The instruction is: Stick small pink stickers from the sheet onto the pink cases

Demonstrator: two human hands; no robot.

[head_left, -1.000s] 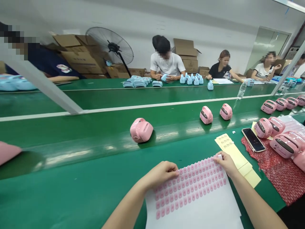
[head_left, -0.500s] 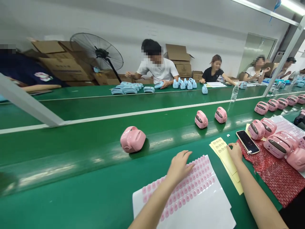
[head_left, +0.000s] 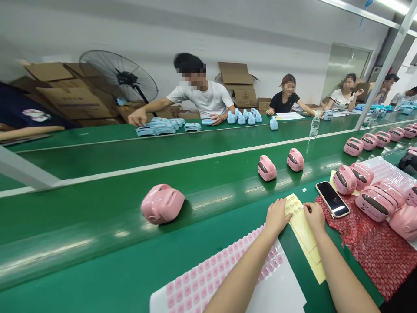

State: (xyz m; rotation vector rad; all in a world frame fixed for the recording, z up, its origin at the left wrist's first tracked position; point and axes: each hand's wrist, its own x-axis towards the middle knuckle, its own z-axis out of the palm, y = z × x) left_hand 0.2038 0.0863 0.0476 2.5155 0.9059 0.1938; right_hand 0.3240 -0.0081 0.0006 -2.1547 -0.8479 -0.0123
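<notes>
My left hand (head_left: 276, 216) is at the left edge of a yellow sticker sheet (head_left: 294, 206), fingers stretched out and thumb touching its edge. On the sheet's upper right side, my right hand (head_left: 314, 218) has thumb and forefinger pinched together; whatever is between the tips is too small to make out. Other yellow sheets (head_left: 317, 271) lie under the top one. Beneath my left forearm is a white sheet with rows of pink oval stickers (head_left: 195, 282), partly hidden by the arm.
A phone (head_left: 332, 199) lies on red bubble wrap (head_left: 374, 250) at right, beside pink camera-shaped cases (head_left: 376, 203). More pink cases (head_left: 163, 204) stand on the green belt (head_left: 97, 226). Across it, co-workers sit by blue pieces (head_left: 159, 127). A bottle (head_left: 314, 126) stands near the divider.
My left hand has moved right, from above the pink stickers to the yellow sheet. The right hand stays at that sheet's edge. A co-worker opposite has reached toward the blue stack.
</notes>
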